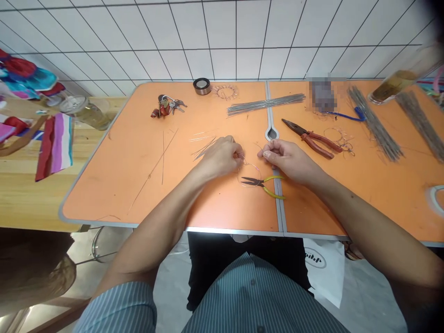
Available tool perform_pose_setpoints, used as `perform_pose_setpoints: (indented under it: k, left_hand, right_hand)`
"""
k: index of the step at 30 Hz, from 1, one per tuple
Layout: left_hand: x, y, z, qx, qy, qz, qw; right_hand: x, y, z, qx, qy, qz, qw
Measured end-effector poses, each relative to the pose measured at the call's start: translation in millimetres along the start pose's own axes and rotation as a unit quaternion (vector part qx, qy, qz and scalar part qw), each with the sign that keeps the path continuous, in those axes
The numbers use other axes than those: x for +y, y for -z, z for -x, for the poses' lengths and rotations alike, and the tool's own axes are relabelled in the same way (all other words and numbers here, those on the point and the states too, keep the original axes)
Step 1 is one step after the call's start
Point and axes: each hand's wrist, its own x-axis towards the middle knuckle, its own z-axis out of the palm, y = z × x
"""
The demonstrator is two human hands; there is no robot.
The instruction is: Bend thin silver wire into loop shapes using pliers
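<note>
Head view, left hand (222,158) and right hand (287,161) angled inward, just apart, pinching thin wire loop (249,175)

1. Wire ring (249,175): lower centre of the folding table (114,185), between left hand (220,158) and right hand (287,159).
2. Needle-nose pliers (258,184): on the table, under the ring.
3. Combination pliers (310,138): behind the right hand.
4. Keys (166,107), tape roll (201,86): far edge, upper left of centre.

Bright even light casts faint shadows under the left hand (220,158) and right hand (289,162), edges bowed.
</note>
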Motion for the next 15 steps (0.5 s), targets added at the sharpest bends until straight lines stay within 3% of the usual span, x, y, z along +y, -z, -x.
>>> perform_pose_setpoints:
  k: [4, 7, 11, 15]
  left_hand:
    - [2.5, 1.7, -1.9, 0.0, -0.015, 0.086, 0.996]
    - [7.1, 5.8, -1.8, -0.019, 0.018, 0.209, 0.977]
    - [16.4, 6.7, 0.9, 0.015, 0.063, 0.308, 0.949]
    - [21.8, 7.0, 2.0, 0.041, 0.065, 0.364, 0.928]
  right_hand:
    - [3.1, -3.8, -1.0, -0.016, 0.018, 0.008, 1.0]
    - [3.5, -6.5, -0.9, -0.034, 0.025, 0.0, 0.999]
    - [-0.2, -9.1, 2.4, -0.052, -0.009, -0.054, 0.997]
    - [-4.4, -7.5, 4.7, -0.014, 0.009, -0.079, 0.997]
